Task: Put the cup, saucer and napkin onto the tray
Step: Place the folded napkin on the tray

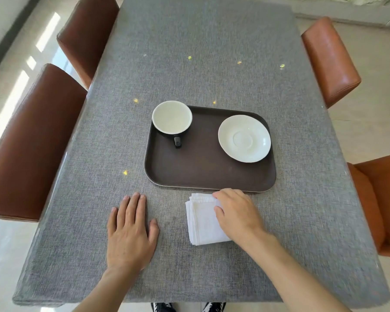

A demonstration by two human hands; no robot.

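A folded white napkin (204, 221) lies flat on the grey table (189, 64), just in front of the tray's near edge and not yet on it. It is roughly rectangular, its longer axis running from the person toward the tray, tilted slightly to the left at the far end. Its layered edges show along the left and far sides.

The right hand (236, 213) rests on the right part of the napkin, covering that side. The fingers (218, 195) are curled at the napkin's far right corner and the thumb (218, 210) presses on its top surface; whether they actually pinch the cloth cannot be told.

The left hand (131, 230) lies palm down on the bare table, well left of the napkin and not touching it, fingers straight and close together, thumb spread out to the side.

The dark brown tray (203, 172) is a rounded rectangle, long side running left to right. A dark cup (172, 118) with a white inside stands in its far left corner, the handle pointing toward the person. A white saucer (244, 138) sits at the tray's right end, apart from the cup. The near half of the tray's floor is bare.

Brown chairs (32, 143) stand along the left side of the table, and orange ones (330, 61) along the right.
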